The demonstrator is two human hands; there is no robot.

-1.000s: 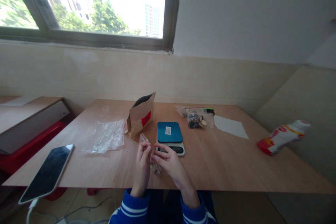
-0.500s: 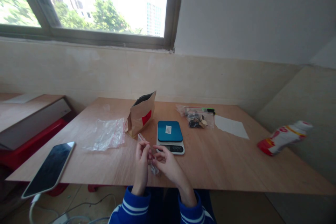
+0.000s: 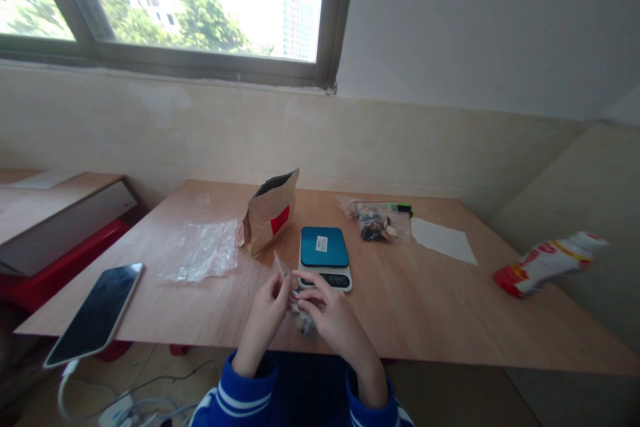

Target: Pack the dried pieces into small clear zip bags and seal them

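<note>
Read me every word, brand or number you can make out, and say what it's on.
None is legible.
Sticker on blue scale: too small.
Scale display: blurred marks, unreadable.
Bottle label: reddish logo, too blurred.
Red patch on brown pouch: no readable text.
Held plastic bag: no lettering discernible.

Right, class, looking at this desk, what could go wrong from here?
1. The small clear bag between the left hand and the right hand is near the table's front edge; if it slips, its contents might spill. I can't tell whether it is sealed.
2. The phone appears to overhang the edge, with a white cable attached; a tug could pull it off.
3. The open-topped paper bag stands upright, so a knock might tip it.
</note>
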